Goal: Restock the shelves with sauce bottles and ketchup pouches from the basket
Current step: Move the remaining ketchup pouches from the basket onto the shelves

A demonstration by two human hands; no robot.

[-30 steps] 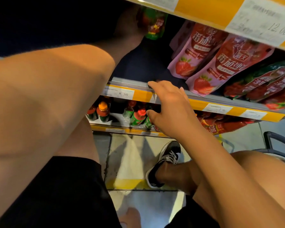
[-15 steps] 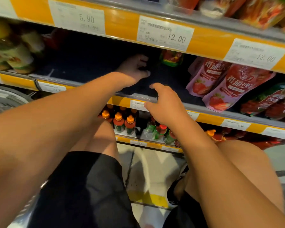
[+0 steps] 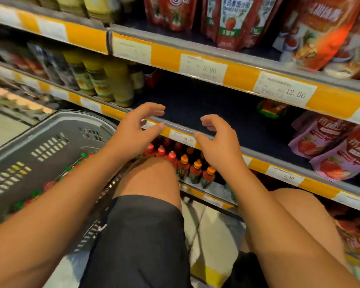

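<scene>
Bare and loosely curled, the fingers point(image 3: 154, 109) of the left hand point(image 3: 133, 132) hold nothing, and those of the right hand point(image 3: 218, 146) are likewise relaxed and empty; both hands hover apart from each other in front of the yellow-striped edge of the middle shelf point(image 3: 247, 129). Just beyond the fingertips lies the dark, mostly bare floor of that shelf. Farther back and to the right of the right fingers a single green-capped sauce bottle point(image 3: 272, 108) stands near the rear, though it is too blurred to read. Farther right again, pink ketchup pouches point(image 3: 339, 150) with strawberry pictures lean on the same shelf. To the left of the left fingers, yellow-green bottles point(image 3: 112, 84) stand in a row. Directly below the hands, on the lower shelf, small red bottles point(image 3: 187, 169) with red and orange caps stand packed together, just behind the person's left knee. Above the fingers, the upper shelf edge carries price tags point(image 3: 204, 68) reading 5.90 and 12.00, with red pouches point(image 3: 235, 21) standing on top. Down and to the left of the left forearm sits the grey plastic basket point(image 3: 50, 142) on the floor, with red and green items showing inside along its near side, partly hidden by the arm.
</scene>
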